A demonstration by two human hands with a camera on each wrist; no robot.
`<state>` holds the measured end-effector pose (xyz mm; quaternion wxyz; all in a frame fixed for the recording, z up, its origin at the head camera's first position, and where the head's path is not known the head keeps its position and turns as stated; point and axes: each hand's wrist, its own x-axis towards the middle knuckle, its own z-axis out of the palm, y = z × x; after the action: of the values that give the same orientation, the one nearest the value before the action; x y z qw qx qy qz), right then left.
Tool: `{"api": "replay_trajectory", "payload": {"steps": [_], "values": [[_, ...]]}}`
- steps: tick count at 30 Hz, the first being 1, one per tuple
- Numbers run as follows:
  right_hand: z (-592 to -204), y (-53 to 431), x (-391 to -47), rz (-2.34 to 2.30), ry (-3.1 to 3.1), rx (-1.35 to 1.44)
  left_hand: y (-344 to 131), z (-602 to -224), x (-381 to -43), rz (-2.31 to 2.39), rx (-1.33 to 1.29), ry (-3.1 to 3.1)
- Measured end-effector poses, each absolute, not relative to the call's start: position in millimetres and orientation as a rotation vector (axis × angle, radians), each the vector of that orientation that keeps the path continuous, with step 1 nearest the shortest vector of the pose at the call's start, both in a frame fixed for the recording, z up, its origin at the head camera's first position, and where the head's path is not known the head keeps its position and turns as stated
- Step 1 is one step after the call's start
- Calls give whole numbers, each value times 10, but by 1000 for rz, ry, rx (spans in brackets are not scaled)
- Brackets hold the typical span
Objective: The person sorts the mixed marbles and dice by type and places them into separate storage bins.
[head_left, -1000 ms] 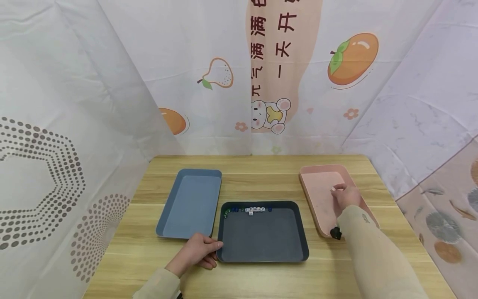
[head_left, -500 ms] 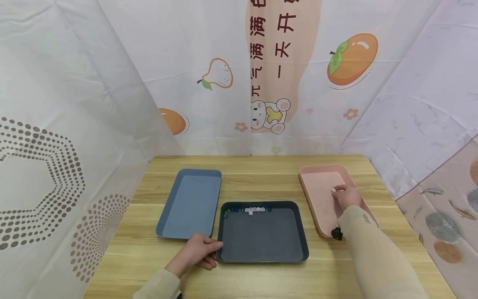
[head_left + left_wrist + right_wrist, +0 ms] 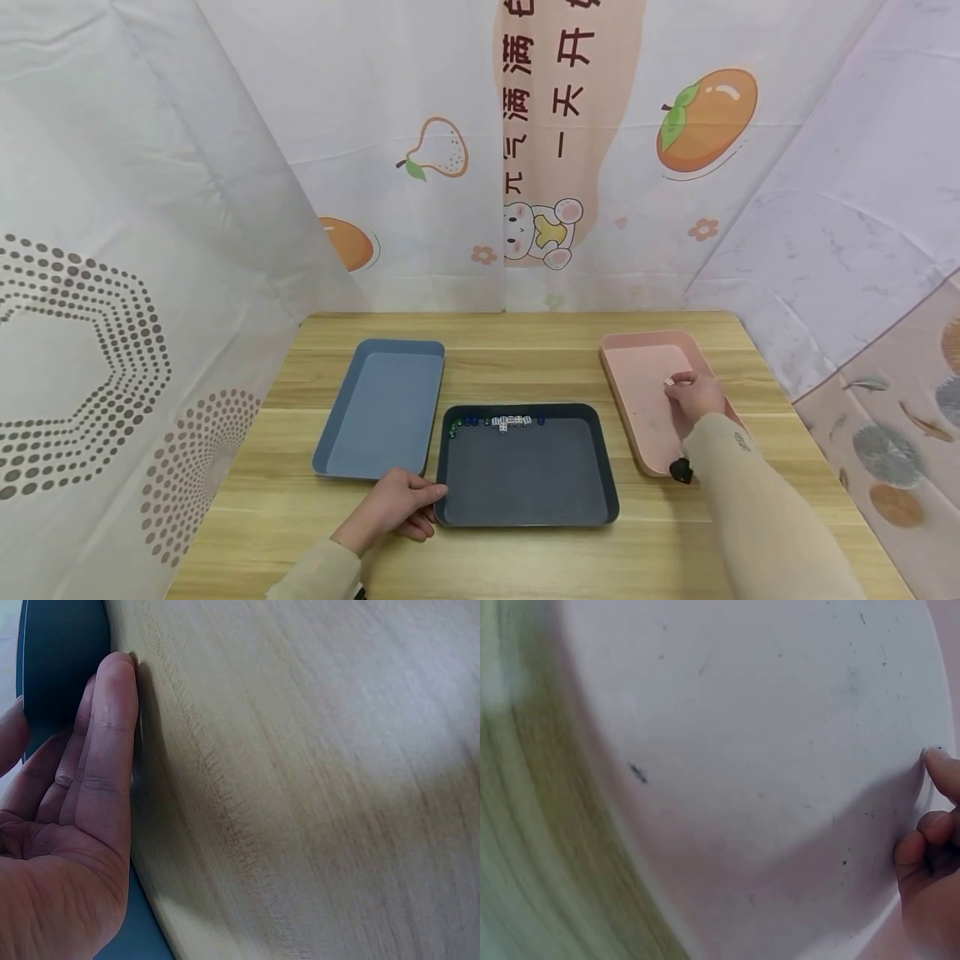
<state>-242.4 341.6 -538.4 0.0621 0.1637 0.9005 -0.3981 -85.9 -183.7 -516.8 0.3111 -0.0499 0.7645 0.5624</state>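
My right hand [image 3: 697, 396] pinches a small white die [image 3: 669, 382] between thumb and fingertips, over the pink tray [image 3: 641, 354] on the right. In the right wrist view the hand [image 3: 937, 847] is at the right edge, its fingertips largely hiding the die. My left hand [image 3: 405, 504] grips the near left corner of the dark grey tray [image 3: 525, 479], thumb over the rim and fingers outside. The left wrist view shows its fingers [image 3: 109, 757] along the tray's outer wall. Several white dice [image 3: 512, 421] sit in a cluster by that tray's far wall.
Blue beads [image 3: 471, 421] and green beads [image 3: 453, 429] lie in the dark tray's far left part, and one blue bead [image 3: 542, 421] right of the dice. A blue tray [image 3: 390, 392] stands at left on the wooden table [image 3: 525, 358]. Printed curtains [image 3: 450, 275] hang behind.
The right wrist and sleeve have shifted slightly to the right, while the fingers keep the die over the pink tray. The left hand stays at the dark tray's corner.
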Motion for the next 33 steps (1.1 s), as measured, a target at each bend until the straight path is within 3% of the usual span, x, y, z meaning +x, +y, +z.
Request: {"api": "replay_trajectory", "payload": {"steps": [12, 27, 33], "values": [[-5283, 3395, -2429, -1382, 2567, 423, -1830, -5171, -858, 1488, -149, 2010], [-5038, 3129, -2373, -1283, 2750, 207, -1829, -5168, -865, 1500, -140, 1998], [-4976, 2871, -2297, -1469, 2686, 52, -1825, -5162, -865, 1499, -140, 1999]]}}
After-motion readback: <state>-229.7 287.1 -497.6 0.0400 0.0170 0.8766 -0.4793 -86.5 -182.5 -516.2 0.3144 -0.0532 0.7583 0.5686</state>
